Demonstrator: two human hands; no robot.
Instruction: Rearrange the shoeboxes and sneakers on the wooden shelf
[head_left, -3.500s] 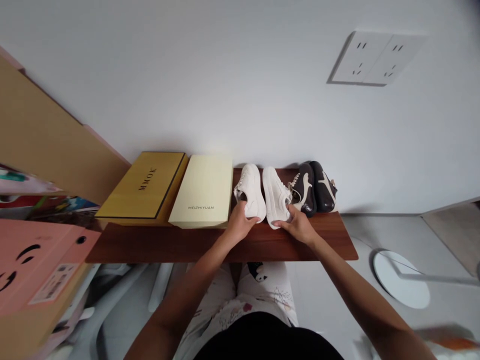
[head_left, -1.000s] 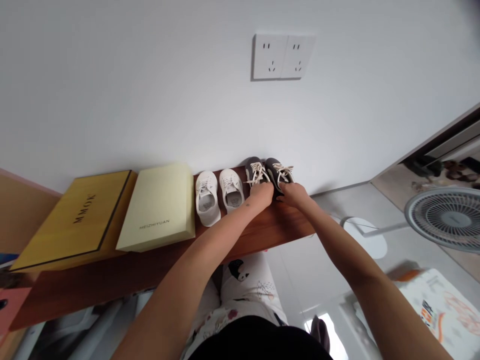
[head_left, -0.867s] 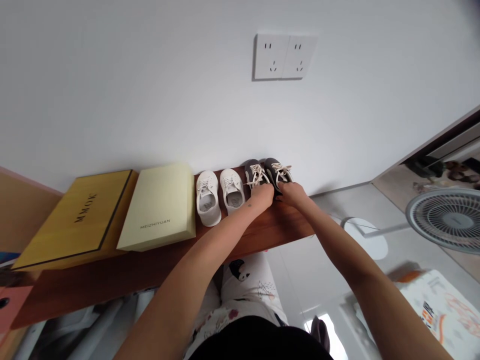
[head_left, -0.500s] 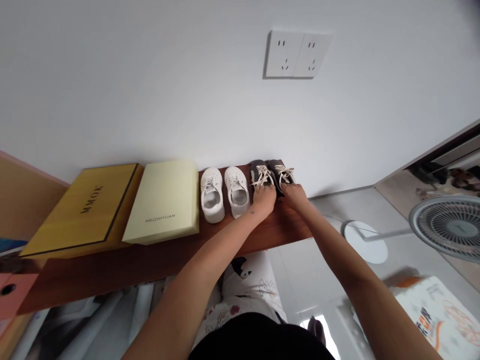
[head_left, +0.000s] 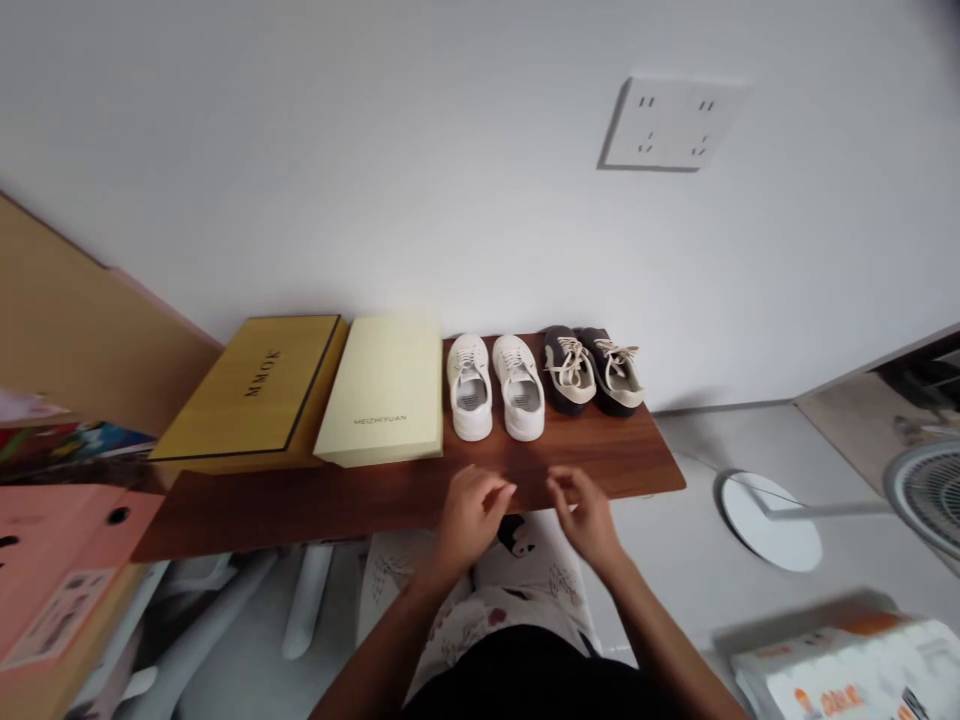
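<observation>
A pair of white sneakers and a pair of dark sneakers with cream laces stand side by side on a reddish-brown wooden table, toes toward the wall. My left hand and my right hand hover at the table's near edge, well short of the shoes. Both hands hold nothing, with fingers loosely curled and apart. The nearest things to them are the white sneakers.
A gold box marked MMOK and a pale yellow box lie left of the shoes. A pink box sits at the far left. A fan's round base stands on the floor at right, below a wall socket.
Both hands have let go of the dark sneakers and drawn back to the table's near edge. The dark pair now stands straight beside the white pair. The view has swung to the left.
</observation>
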